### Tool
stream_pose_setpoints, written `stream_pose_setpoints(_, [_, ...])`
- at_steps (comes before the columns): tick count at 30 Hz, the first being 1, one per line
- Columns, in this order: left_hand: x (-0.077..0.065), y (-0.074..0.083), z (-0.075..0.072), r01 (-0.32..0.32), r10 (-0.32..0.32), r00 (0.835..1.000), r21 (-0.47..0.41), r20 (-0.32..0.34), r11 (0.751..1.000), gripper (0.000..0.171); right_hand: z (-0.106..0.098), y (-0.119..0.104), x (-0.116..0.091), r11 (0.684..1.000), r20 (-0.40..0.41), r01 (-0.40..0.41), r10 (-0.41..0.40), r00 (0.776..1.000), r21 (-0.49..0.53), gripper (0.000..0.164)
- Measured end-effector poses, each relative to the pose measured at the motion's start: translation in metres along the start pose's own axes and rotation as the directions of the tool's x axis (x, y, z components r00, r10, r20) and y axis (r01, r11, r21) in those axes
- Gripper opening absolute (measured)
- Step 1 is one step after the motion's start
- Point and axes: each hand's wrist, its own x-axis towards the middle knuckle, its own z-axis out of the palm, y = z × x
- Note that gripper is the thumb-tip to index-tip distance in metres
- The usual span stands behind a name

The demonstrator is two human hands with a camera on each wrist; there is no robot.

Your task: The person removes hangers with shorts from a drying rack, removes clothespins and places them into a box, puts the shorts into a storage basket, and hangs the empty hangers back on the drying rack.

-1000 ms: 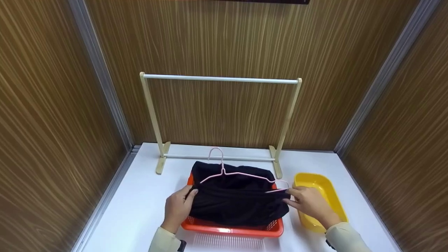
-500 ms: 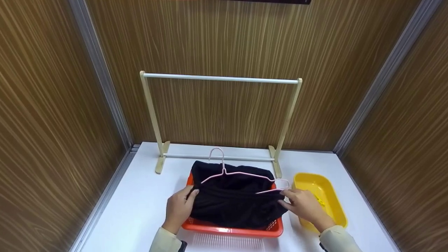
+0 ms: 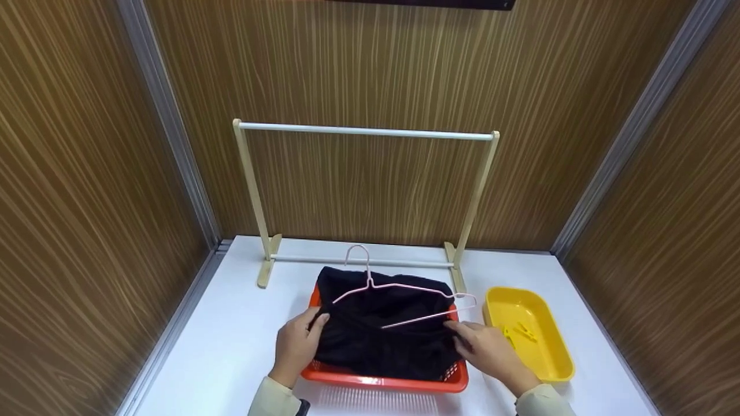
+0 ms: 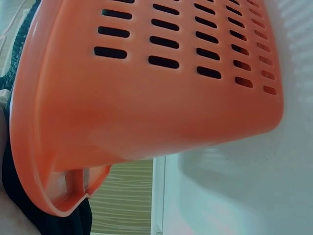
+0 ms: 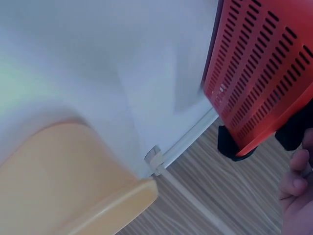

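Note:
A black garment (image 3: 387,352) lies bunched over the red perforated basket (image 3: 376,381). At the garment's left edge my left hand (image 3: 296,345) pinches the cloth between thumb and fingers. My right hand (image 3: 488,349) pinches the right edge; in the right wrist view its fingers (image 5: 299,183) are curled at the dark cloth. A pink wire hanger (image 3: 370,283) lies across the garment, hook pointing to the back. Cloth hides the hanger's left end, while its right end and much of its lower bar are exposed. The basket's side (image 4: 127,112) fills most of the left wrist view.
Behind the basket stands a wooden rack with a white top rail (image 3: 364,131). To the right, a yellow tray (image 3: 558,332) holds yellow clothes pegs (image 3: 526,331). Wood-grain panels (image 3: 370,190) enclose the white table (image 3: 219,323) at the back and sides.
My right hand has moved left and slightly toward me with the garment's edge, baring more of the hanger's lower bar. The pegs in the tray have come into view. My left hand stays put.

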Motion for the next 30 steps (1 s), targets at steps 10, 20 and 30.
stream_pose_setpoints(10, [0.0, 0.002, 0.0, -0.006, 0.007, 1.0, -0.014, 0.019, 1.0, 0.01, 0.003, -0.017, 0.006, 0.998, 0.027, 0.041, -0.042, 0.999, 0.05, 0.04])
stream_pose_setpoints(20, [0.0, 0.004, 0.003, -0.023, 0.023, 1.0, -0.001, 0.021, 1.0, 0.008, 0.015, -0.036, 0.016, 0.984, 0.053, 0.126, -0.133, 0.99, 0.122, 0.046])
stream_pose_setpoints(30, [0.0, 0.005, 0.005, -0.038, 0.038, 0.999, -0.001, 0.025, 0.999, 0.01, 0.016, -0.047, 0.021, 0.979, 0.001, 0.157, -0.158, 0.987, 0.132, 0.063])
